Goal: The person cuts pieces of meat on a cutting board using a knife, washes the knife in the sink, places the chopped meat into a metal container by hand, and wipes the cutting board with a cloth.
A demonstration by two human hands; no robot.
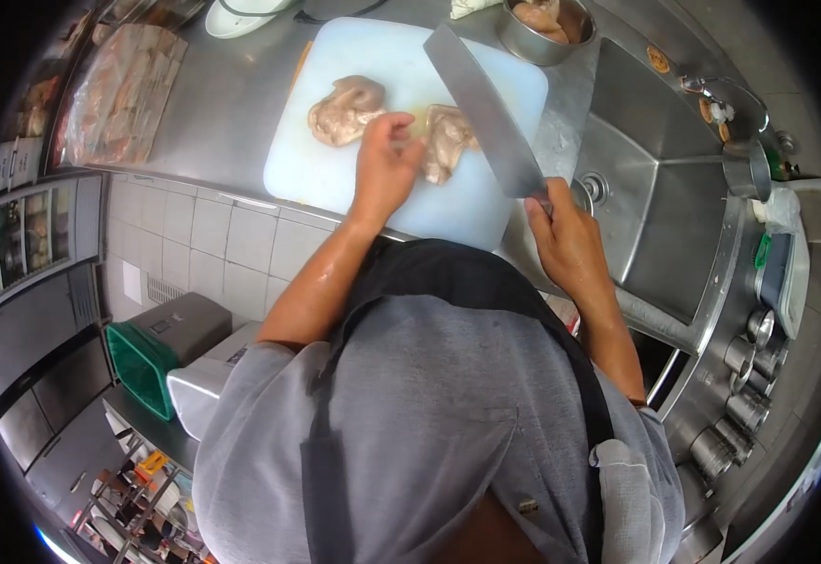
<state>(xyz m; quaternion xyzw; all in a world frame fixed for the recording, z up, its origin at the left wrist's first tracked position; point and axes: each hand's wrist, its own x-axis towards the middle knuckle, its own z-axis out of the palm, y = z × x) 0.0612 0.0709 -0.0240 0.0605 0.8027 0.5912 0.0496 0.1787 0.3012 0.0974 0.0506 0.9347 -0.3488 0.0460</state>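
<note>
A white cutting board [321, 179] lies on the steel counter. Two pieces of pale raw meat rest on it: one piece [340, 115] on the left, the other piece [445, 141] nearer the middle. Between them is my left hand [389, 162], fingers curled but apart, with nothing seen in it. My right hand [568, 235] grips the handle of a large cleaver [490, 113]. The wide blade slants up and left over the board, covering part of the right meat piece's surroundings. Whether the blade touches the meat cannot be made out.
A steel bowl [535, 42] with more meat stands behind the board's right corner. The sink [660, 188] is on the right. Packed meat in plastic [121, 94] lies at the left. A white dish [232, 21] sits at the back.
</note>
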